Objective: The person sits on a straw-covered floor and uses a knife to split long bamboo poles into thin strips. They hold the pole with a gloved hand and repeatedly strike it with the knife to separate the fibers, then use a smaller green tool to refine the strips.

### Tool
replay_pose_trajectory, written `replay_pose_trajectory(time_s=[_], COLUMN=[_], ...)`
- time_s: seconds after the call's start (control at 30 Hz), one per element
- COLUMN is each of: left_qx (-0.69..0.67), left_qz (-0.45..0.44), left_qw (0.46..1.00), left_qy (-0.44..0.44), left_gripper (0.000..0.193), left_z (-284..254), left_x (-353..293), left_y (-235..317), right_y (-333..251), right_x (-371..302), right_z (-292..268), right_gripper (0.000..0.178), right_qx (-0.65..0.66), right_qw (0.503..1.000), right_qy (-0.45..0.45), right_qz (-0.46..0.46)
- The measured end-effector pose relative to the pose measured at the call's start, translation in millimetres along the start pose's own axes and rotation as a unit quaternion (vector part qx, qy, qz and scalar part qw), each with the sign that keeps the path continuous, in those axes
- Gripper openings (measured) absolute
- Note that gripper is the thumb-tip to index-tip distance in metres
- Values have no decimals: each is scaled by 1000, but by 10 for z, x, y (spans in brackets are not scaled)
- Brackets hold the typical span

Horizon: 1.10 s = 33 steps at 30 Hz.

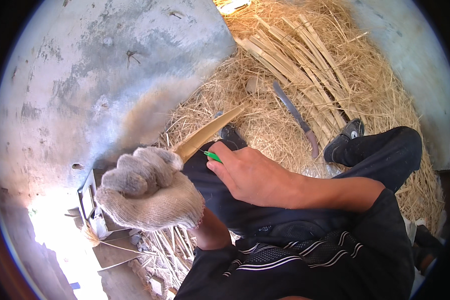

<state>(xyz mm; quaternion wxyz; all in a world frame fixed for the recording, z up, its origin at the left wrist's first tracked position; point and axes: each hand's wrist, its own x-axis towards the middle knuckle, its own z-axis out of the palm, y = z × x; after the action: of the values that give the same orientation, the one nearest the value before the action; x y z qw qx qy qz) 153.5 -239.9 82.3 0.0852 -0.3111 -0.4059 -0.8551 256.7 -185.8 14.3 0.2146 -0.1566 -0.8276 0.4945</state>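
Note:
My left hand, in a greyish-white knitted work glove, is closed around the near end of a pale split bamboo strip. The strip points away from me and slightly right, its far end tapering. Bare and bent at the fingers, my right hand grips a small green-handled knife beside the strip, just beyond the glove. Most of the knife is hidden in my fingers. Only a thin dark bit of it shows by the strip's edge, and whether it touches the strip I cannot tell.
A long dark cleaver-like blade with a brown handle lies on a heap of straw-like shavings. Several split strips are bundled behind it. A worn grey wall rises at left; my shoe rests by the bundle.

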Motion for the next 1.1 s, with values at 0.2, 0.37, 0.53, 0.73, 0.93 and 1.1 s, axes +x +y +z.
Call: replay_pose_trajectory(time_s=[0.2, 0.37, 0.53, 0.73, 0.93, 1.1], left_qx=[-17, 71, 32, -25, 44, 121], left_qz=[-16, 34, 34, 19, 14, 50], left_qw=[997, 995, 999, 991, 998, 990], left_qy=[-74, -63, 25, -131, -46, -55], left_gripper=[75, 74, 73, 74, 66, 51], left_z=[-233, -309, -236, -295, -147, 24], left_x=[-21, -46, -135, -84, -196, -185], left_y=[-28, -135, -126, -210, -136, -64], right_y=[121, 90, 46, 174, 243, 160], right_x=[69, 7, -4, 48, 27, 53], right_z=[80, 112, 97, 23, 55, -15], right_gripper=[30, 29, 27, 20, 17, 14], right_qx=[10, 7, -24, -125, -156, -144], right_qw=[999, 998, 998, 991, 986, 988], right_qy=[26, 52, 48, 56, 60, 45], right_qz=[24, -40, -27, 12, 6, 22])
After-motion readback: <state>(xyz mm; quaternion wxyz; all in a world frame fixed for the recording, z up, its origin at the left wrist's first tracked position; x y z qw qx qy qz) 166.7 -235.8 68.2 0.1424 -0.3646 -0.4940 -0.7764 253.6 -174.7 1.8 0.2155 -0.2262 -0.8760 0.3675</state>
